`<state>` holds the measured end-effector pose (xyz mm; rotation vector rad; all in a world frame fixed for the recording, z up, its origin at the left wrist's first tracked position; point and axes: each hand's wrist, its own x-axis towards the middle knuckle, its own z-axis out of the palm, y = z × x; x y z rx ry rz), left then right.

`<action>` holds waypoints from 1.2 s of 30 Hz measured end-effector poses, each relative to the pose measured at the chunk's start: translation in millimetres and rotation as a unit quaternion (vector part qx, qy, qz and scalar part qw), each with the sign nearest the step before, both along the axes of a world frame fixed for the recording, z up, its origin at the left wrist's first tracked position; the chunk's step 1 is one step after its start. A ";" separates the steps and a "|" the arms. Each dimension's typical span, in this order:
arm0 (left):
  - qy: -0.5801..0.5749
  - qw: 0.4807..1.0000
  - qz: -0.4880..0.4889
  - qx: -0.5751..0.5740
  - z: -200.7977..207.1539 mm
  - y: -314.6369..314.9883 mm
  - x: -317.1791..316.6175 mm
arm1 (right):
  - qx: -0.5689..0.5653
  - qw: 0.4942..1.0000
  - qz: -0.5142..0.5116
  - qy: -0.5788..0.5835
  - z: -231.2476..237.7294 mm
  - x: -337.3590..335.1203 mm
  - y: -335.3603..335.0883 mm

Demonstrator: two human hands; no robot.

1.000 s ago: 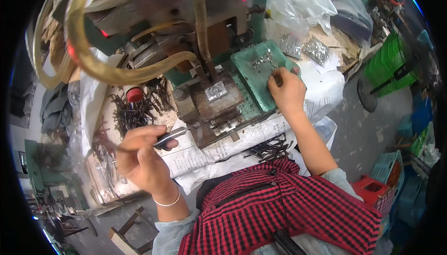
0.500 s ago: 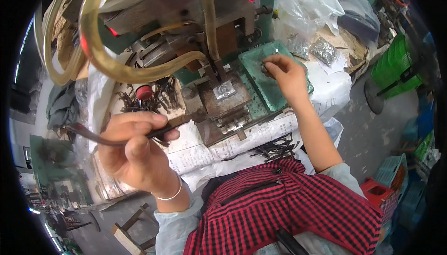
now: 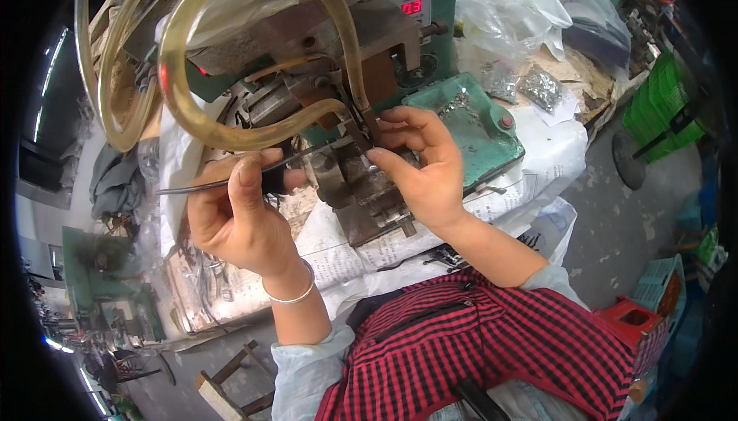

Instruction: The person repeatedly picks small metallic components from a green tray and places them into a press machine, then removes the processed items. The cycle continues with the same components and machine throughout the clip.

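The right hand (image 3: 428, 179) has moved from one shallow green tray (image 3: 492, 148) to grey steel tooling (image 3: 374, 193), its grip unclear from here; left of the tray, the left hand (image 3: 244, 221) pinches one slender dark strip (image 3: 201, 187).

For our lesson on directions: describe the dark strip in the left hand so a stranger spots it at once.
Start at the machine with the looping yellowish hose. Left of its metal fixture, the left hand holds a thin, dark strip. Unlike the dark pieces on the white sheeting, it is held up.
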<state>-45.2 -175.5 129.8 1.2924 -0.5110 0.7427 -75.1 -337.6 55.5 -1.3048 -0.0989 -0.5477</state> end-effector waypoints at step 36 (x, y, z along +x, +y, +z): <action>-0.080 0.908 0.034 0.409 -87.7 -9.7 -68.6 | -0.650 0.718 -0.189 0.158 -79.1 -14.3 -132.8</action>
